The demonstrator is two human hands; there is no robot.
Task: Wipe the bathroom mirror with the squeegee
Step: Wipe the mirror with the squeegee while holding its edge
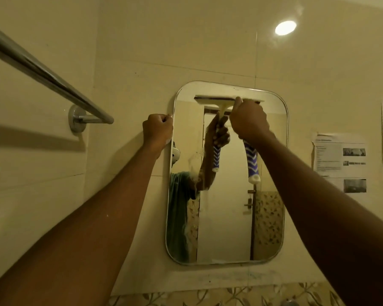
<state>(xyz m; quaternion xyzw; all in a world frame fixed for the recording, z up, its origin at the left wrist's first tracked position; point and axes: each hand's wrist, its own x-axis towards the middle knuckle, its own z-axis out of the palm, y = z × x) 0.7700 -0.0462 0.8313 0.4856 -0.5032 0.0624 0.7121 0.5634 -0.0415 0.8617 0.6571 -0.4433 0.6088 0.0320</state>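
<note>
A rounded rectangular mirror [226,217] hangs on the cream tiled wall. My right hand [249,120] grips a squeegee [251,162] by its blue-and-white handle; the handle's lower end sticks out below my fist. The white blade head lies flat against the glass near the mirror's top edge. My left hand [158,129] is curled into a fist at the mirror's upper left edge, its fingers on the rim. The glass reflects my arm, the squeegee and a door.
A chrome towel bar [49,76] juts from the wall at upper left, ending in a round mount [76,120]. Printed paper sheets [341,160] are stuck to the wall right of the mirror. A patterned tile band runs along the bottom.
</note>
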